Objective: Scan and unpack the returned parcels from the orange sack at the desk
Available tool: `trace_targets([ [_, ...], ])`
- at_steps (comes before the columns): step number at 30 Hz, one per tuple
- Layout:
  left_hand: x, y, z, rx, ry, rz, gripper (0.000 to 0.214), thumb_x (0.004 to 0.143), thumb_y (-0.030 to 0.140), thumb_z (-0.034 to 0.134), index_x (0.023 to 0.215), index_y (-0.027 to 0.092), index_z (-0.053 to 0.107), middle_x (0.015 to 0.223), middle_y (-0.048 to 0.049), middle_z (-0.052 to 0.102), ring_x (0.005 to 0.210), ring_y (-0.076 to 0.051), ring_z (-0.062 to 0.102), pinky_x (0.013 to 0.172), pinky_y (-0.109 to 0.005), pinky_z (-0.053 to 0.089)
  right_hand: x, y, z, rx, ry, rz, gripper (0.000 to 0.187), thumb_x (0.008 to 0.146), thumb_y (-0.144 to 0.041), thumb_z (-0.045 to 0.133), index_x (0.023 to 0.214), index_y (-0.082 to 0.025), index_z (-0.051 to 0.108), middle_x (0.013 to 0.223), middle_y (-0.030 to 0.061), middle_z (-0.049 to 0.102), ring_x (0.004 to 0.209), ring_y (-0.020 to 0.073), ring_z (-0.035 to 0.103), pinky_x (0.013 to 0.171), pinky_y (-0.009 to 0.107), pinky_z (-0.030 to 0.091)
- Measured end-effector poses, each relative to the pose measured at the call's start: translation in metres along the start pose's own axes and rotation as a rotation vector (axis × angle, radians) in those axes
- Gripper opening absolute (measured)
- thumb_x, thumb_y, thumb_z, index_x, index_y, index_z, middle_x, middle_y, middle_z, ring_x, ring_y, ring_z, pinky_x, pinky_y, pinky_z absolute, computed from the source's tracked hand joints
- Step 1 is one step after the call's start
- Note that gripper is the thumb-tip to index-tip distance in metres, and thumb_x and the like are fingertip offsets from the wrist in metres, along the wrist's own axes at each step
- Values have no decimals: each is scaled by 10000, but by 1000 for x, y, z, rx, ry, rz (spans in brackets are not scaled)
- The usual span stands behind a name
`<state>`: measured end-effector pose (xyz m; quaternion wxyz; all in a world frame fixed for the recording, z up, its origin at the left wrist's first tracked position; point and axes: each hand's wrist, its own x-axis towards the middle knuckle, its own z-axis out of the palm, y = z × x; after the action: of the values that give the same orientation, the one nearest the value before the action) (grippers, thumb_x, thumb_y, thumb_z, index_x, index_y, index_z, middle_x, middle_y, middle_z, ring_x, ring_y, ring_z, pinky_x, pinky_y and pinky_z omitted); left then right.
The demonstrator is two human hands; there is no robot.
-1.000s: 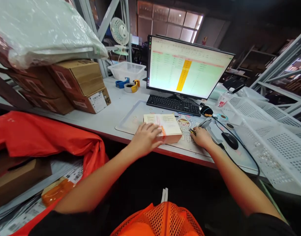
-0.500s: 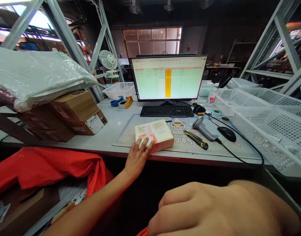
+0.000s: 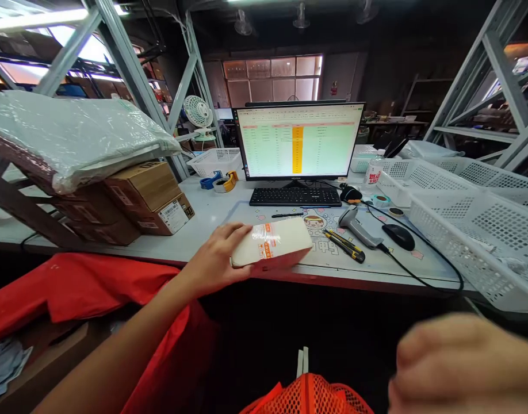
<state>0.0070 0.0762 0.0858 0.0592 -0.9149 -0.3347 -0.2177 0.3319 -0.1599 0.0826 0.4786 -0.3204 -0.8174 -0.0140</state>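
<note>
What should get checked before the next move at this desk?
Left hand on white box: ok, holding it tilted near the desk edge.
Right hand: cannot tell if empty, blurred low at the right.
Scanner: ok, lying on the mat, cable attached.
Knife: cannot tell if the blade is retracted.
Monitor: ok, spreadsheet showing.

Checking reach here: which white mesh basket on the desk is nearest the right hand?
The front basket at the desk's right end, just beyond the right hand, beside the computer mouse. The others sit farther back: one behind it, one by the desk fan.
</note>
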Motion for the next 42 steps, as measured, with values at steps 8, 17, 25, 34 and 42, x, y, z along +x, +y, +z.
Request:
trace_targets([
  [8,27,-4,-12,-151,-194,114,816,835,298,725,1605,194,473,1636,-154,452,1497,-324,495,1278,-444,415,77,186,53,435,12,532,574,963,-712,582,1193,-239,812,1360,102,754,1295,287,663,1136,458,496],
  [17,44,19,15,-43,-229,-39,1092,754,623,895,1637,208,403,1649,-231,396,1503,-442,436,1201,-598,453,77,218,105,1118,-287,921,515,825,-644,743,1046,-180,759,1102,104,806,1049,240,734,989,349,525],
  [25,49,27,19,7,-189,16,1020,711,512,953,1567,268,455,1578,-186,461,1483,-410,448,1143,-583,512,108,230,96,911,-462,822,479,732,-546,886,989,-152,799,946,50,774,833,149,670,720,246,498],
  [34,46,19,21,16,-103,212,999,734,573,930,1562,284,452,1520,-175,499,1470,-418,441,1161,-624,503,137,220,86,765,-673,777,378,775,-430,853,1068,-197,800,1014,39,770,903,150,699,751,246,557],
  [42,43,21,23,48,-67,356,1119,676,438,1003,1603,308,390,1472,-136,513,1429,-381,462,1194,-582,494,134,211,81,790,-747,772,350,804,-403,833,1052,-162,777,980,39,771,879,135,719,781,244,601],
])
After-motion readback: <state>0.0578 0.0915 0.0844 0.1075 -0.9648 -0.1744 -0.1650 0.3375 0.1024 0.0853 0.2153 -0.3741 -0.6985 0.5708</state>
